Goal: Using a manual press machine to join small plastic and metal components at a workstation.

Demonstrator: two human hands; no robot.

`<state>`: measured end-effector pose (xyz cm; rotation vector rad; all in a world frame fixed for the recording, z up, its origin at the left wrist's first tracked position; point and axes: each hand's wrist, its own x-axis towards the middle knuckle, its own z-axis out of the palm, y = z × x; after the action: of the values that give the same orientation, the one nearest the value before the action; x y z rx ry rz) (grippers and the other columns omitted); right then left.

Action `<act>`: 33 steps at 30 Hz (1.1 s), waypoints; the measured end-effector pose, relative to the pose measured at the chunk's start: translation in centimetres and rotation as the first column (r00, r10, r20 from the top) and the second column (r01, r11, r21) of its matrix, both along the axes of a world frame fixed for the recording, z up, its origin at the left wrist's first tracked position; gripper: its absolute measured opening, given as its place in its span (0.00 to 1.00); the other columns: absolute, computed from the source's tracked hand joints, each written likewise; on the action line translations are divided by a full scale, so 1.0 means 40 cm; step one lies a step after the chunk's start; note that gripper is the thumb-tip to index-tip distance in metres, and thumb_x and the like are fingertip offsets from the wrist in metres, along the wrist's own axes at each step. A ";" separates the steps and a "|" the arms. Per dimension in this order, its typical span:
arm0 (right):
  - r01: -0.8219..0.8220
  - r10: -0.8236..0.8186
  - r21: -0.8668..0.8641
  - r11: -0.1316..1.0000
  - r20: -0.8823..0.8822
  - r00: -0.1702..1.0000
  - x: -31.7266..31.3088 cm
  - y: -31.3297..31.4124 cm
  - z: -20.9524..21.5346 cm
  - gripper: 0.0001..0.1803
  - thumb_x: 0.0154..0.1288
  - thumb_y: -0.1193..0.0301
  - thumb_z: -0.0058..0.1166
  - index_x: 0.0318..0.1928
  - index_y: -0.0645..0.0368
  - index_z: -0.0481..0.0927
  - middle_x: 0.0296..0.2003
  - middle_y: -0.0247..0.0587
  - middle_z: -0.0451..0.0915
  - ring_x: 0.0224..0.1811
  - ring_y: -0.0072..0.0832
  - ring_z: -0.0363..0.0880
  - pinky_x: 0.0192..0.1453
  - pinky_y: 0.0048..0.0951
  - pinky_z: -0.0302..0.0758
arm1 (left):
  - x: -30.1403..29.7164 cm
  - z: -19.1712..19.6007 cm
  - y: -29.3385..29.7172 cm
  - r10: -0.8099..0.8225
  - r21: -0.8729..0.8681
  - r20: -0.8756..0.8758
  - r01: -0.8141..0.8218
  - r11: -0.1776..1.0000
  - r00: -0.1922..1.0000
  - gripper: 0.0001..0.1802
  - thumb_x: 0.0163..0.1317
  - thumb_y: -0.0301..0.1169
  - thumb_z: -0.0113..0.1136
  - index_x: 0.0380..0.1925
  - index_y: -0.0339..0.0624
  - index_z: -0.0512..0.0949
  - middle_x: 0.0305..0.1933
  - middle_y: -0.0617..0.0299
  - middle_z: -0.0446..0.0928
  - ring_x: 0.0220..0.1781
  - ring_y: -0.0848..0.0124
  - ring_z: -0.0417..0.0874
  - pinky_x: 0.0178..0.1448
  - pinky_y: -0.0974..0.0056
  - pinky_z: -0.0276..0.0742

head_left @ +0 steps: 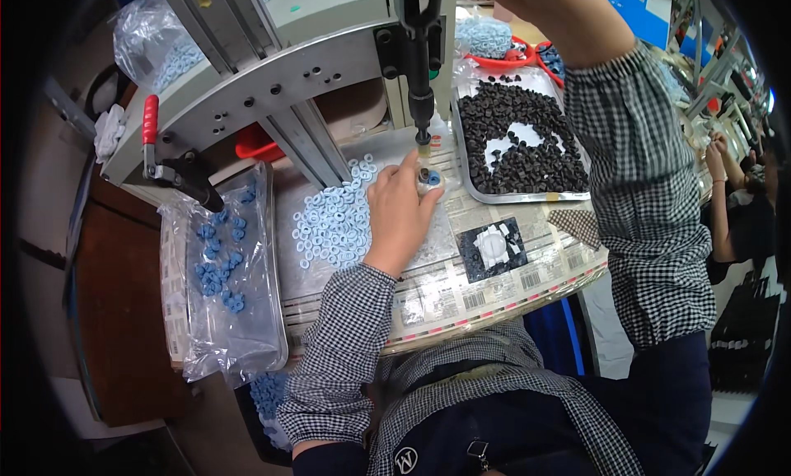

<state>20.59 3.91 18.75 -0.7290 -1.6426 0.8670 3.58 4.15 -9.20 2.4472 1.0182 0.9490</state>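
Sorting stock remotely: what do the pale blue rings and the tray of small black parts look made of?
The pale blue rings look like soft rubber or plastic: matte, uniform, no glint. The small black parts look like moulded rubber or plastic, dull and dark. Their tray looks like bare metal, with a shiny silver rim.
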 end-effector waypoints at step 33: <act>0.456 -0.423 0.354 0.816 0.905 0.054 0.238 -0.068 -0.691 0.08 0.60 0.76 0.53 0.35 0.56 0.85 0.32 0.48 0.84 0.41 0.45 0.85 0.45 0.44 0.79 | -0.273 0.073 -0.033 0.224 -0.160 0.008 -0.220 0.962 0.975 0.08 0.65 0.29 0.60 0.41 0.39 0.85 0.39 0.52 0.84 0.48 0.56 0.80 0.55 0.55 0.73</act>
<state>30.12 1.20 -8.91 -1.9975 -2.2203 -0.2388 -7.34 2.83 -6.30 2.2196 1.3274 0.9252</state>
